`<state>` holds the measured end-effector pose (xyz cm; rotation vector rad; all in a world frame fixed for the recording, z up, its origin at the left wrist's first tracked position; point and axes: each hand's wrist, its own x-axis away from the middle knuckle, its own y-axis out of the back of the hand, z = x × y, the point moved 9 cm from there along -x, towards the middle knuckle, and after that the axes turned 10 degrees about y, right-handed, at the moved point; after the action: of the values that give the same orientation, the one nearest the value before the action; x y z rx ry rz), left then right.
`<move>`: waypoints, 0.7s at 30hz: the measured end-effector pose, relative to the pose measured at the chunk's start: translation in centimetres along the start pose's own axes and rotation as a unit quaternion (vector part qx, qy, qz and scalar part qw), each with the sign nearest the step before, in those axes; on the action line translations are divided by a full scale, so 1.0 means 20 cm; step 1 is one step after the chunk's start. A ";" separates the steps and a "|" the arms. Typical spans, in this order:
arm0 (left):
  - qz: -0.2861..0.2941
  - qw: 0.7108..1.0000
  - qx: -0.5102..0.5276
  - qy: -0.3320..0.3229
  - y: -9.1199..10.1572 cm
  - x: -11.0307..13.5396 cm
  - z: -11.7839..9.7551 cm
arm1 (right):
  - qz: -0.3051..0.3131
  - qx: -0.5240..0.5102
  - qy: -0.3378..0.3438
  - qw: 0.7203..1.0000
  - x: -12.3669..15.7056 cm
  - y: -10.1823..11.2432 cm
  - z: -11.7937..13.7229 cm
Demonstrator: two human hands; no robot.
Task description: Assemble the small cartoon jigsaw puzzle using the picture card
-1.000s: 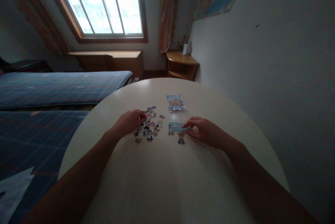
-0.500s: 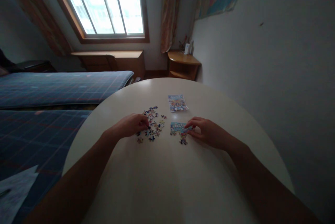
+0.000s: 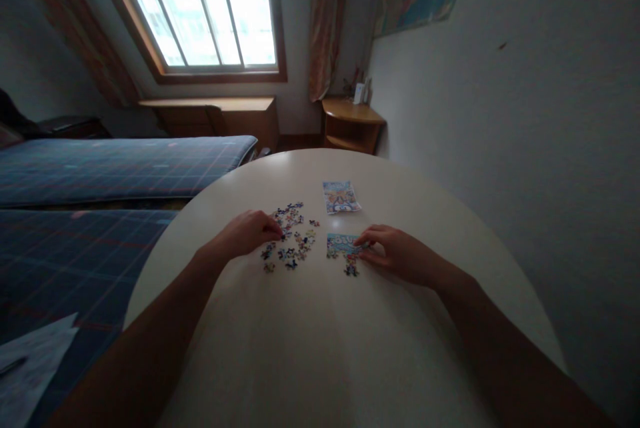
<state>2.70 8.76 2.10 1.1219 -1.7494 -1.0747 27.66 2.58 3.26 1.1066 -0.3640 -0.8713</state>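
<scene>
My left hand (image 3: pixel 251 235) is at the left edge of a loose heap of jigsaw pieces (image 3: pixel 301 241). Its thumb and fingertips are pinched together around what looks like a small dark puzzle piece (image 3: pixel 283 237). To the right lies a partly joined jigsaw puzzle (image 3: pixel 341 243), with a blue lettered strip along its top and a few pieces hanging below. My right hand (image 3: pixel 387 247) grips the right end of this puzzle, fingers on top and thumb lower down; the hand covers that end. Behind the puzzle lies a colourful printed picture sheet (image 3: pixel 341 197).
Everything lies on a round, cream-coloured table (image 3: pixel 300 348). A bed with a blue plaid cover (image 3: pixel 125 165) stands to the left, with papers (image 3: pixel 37 361) and a pen on its near part. A wall (image 3: pixel 550 148) runs close on the right. A corner shelf (image 3: pixel 353 111) stands behind.
My left hand has lifted slightly up and back from the middle of the heap, uncovering some pieces. My right hand stays on the joined puzzle.
</scene>
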 end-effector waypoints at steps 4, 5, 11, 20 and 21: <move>-0.001 1.000 0.017 0.008 0.03 0.01 -0.01 | -0.003 0.002 0.022 1.000 0.00 0.01 0.03; -0.005 1.000 0.024 0.005 0.04 0.01 -0.01 | -0.003 0.003 0.025 1.000 0.01 0.01 0.03; -0.033 0.996 0.082 -0.014 0.07 -0.02 0.04 | -0.001 0.005 0.022 1.000 0.01 0.01 0.02; -0.140 0.980 0.138 0.030 0.14 -0.09 0.26 | 0.001 0.006 0.031 0.999 0.02 0.00 0.01; -0.157 0.979 0.130 0.028 0.14 -0.09 0.27 | -0.003 0.005 0.033 0.999 0.02 0.01 0.01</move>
<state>-2.47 12.54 2.64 1.6184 -1.7406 -1.0022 27.84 2.28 3.38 1.1439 -0.3108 -0.8369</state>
